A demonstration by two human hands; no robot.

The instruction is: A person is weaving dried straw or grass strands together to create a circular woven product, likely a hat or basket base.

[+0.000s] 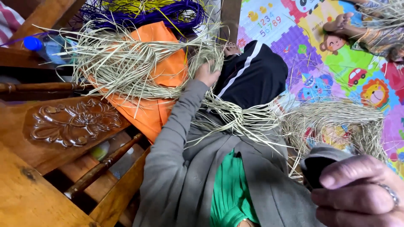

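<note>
My left hand (206, 74) reaches forward in a grey sleeve and closes on pale straw strands (126, 63) that fan out over an orange cloth (162, 71). More straw lies across my lap (235, 117), over my black trouser leg with a white stripe (252, 73). My right hand (362, 193), a ring on one finger, is close to the camera at the bottom right. Its fingers curl around a dark object (316, 167) edged in grey cloth. A partly woven straw piece (336, 122) lies on the mat to my right.
Carved wooden furniture (71, 122) fills the left side. A blue-capped bottle (44, 45) and coils of purple and yellow strands (147, 10) lie at the back. A colourful play mat (320, 63) covers the floor on the right, where another person's foot (340, 23) rests.
</note>
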